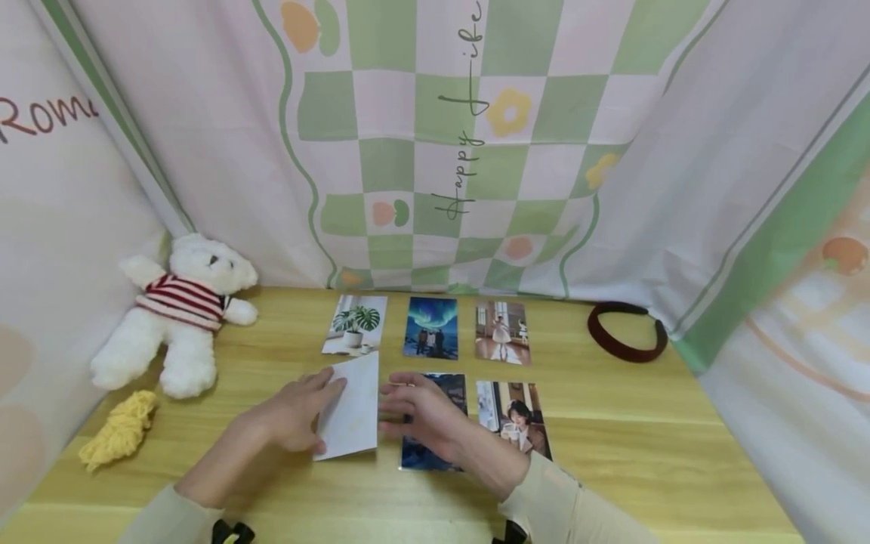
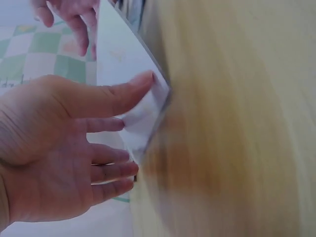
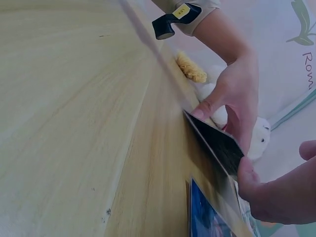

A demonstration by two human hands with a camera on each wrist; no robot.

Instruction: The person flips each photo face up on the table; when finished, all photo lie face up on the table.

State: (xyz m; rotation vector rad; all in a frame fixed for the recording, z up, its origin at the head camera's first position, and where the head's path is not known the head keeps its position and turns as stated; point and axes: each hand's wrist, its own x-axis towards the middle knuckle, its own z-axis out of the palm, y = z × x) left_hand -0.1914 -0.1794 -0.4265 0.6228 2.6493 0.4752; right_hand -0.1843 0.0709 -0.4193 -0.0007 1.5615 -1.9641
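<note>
A photo card (image 1: 350,412) stands tilted above the table, its white back toward the head view and its dark printed face (image 3: 217,143) toward the right wrist view. My left hand (image 1: 295,412) holds its left side, thumb low and index finger higher. In the left wrist view, that thumb (image 2: 140,84) lies on the card's white side. At the card's right edge is my right hand (image 1: 428,415), fingers extended; whether they touch the card is unclear. Beneath the right hand lies a dark blue photo card (image 1: 424,453), partly covered.
Behind lie a plant photo (image 1: 353,325), an aurora photo (image 1: 431,329) and a dancer photo (image 1: 501,332). A portrait photo (image 1: 513,415) is at right. A dark red headband (image 1: 605,340), white teddy bear (image 1: 180,302) and yellow yarn bundle (image 1: 118,431) lie farther out.
</note>
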